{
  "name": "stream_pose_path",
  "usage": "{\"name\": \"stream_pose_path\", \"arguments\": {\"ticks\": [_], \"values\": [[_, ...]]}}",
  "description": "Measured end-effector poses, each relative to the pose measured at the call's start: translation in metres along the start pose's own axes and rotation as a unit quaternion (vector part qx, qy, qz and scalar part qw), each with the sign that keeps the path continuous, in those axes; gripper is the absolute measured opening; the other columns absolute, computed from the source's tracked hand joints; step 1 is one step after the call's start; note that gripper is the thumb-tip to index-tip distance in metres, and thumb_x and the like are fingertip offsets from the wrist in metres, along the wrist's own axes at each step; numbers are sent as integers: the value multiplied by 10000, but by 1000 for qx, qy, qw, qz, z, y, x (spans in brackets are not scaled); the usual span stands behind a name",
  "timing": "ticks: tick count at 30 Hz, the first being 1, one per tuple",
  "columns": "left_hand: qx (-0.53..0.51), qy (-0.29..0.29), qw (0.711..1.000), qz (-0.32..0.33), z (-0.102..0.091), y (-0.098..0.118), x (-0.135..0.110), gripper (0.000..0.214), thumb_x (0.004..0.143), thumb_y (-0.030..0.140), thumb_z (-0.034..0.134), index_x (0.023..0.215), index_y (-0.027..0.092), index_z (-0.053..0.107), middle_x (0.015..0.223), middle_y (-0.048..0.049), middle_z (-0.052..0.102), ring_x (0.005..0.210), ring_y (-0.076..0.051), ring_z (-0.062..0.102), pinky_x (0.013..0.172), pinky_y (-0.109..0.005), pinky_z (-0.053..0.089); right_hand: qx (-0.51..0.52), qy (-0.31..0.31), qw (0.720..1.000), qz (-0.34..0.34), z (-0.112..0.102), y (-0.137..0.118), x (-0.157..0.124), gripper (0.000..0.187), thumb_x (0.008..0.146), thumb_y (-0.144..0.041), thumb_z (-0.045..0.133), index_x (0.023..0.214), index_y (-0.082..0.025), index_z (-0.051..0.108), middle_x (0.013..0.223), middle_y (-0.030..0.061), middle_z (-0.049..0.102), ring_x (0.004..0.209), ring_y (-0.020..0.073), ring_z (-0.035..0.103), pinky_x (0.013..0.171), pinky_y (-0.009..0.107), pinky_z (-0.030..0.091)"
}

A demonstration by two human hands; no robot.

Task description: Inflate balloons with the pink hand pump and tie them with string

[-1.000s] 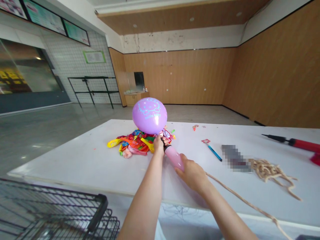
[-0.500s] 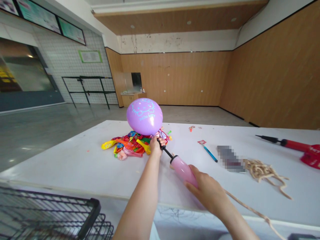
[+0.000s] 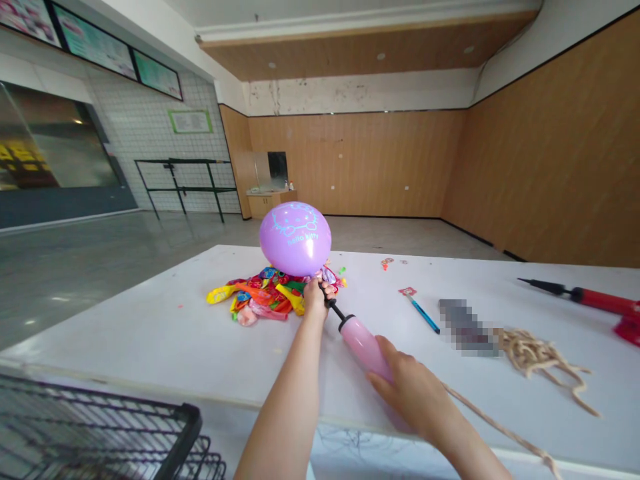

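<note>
A round purple balloon [image 3: 295, 240] with a blue cat face and lettering is inflated above the table. Its neck meets the black nozzle of a pink hand pump [image 3: 365, 347], and my left hand [image 3: 318, 297] is closed around that join. The fingers there partly hide the neck. My right hand [image 3: 407, 387] wraps round the pump's pink barrel; the pump's near end is hidden behind it. Just behind and left of my left hand lies a heap of flat, colourful balloons [image 3: 270, 293].
On the white table [image 3: 170, 333] lie a blue pen [image 3: 425, 315], a blurred-out flat object [image 3: 467, 327], a bundle of beige rope [image 3: 535, 353] and a red-and-black pump [image 3: 600, 300]. A black wire cart [image 3: 185, 427] stands at the near left edge.
The whole view has shifted slightly, so things sit a little lower and further right. Both hands keep their grips, and the balloon looks about the same size.
</note>
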State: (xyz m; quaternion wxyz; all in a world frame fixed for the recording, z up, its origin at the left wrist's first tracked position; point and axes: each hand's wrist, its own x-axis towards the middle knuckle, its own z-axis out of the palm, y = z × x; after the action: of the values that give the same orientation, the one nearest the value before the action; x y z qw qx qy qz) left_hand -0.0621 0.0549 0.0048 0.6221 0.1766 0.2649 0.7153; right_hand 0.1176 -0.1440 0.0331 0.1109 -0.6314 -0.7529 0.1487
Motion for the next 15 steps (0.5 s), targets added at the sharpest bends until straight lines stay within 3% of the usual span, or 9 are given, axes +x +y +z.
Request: {"name": "stream_pose_path", "arguments": {"ticks": [3,6,15], "values": [[7,23,999,33,0,6,-1,166,760,138,527,693,195,386,487,66,383,332,-51,347,333,-154,212,33,-25,999,1,-9,14,-21,541,887,-271,488,1414,-189,399,1272,140,619,1141,261,603,919,329,440],[-2,28,999,41,-2,10,-1,167,756,118,521,684,191,389,494,64,385,335,-46,343,333,-148,223,39,-29,999,3,-12,16,-23,525,897,-276,476,1410,-192,405,1258,133,629,1139,260,603,915,332,444],[25,42,998,41,-3,4,-1,210,780,192,559,669,195,381,480,78,363,326,-43,329,336,-163,214,-83,45,996,6,12,-36,49,585,910,-378,482,1439,-163,355,1083,170,677,922,292,683,741,352,491]]}}
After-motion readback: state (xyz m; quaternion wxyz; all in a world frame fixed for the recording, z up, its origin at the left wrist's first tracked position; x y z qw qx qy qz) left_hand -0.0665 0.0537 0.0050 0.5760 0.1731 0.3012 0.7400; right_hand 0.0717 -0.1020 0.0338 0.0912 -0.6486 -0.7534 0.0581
